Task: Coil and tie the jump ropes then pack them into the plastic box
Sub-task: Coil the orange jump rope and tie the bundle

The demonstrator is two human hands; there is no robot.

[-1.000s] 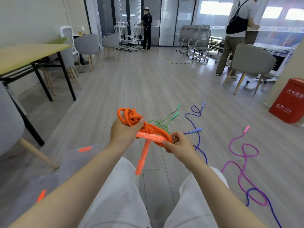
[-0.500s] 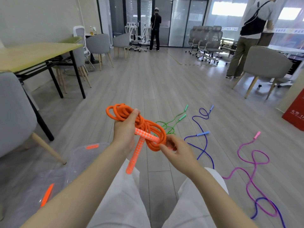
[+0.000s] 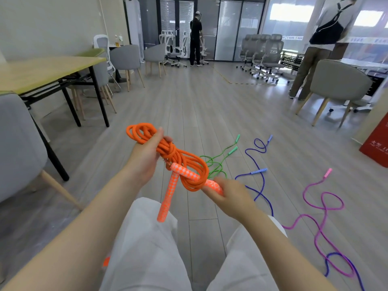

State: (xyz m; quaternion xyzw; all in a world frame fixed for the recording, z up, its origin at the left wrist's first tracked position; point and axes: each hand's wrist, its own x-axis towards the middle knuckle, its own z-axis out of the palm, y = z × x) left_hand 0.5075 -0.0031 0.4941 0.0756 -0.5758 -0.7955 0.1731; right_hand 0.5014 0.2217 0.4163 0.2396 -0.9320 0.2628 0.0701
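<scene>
Tying is underway: left hand (image 3: 147, 158) is gripping the coiled orange jump rope (image 3: 178, 158) above the lap, right hand (image 3: 228, 193) is pinching its dotted orange handle (image 3: 212, 184) through the coil; next, likely cinching it, with green jump rope (image 3: 218, 162) waiting on the floor

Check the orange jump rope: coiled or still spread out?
Coiled. The orange jump rope is bunched in loops gripped by the left hand; the right hand holds one handle.
</scene>
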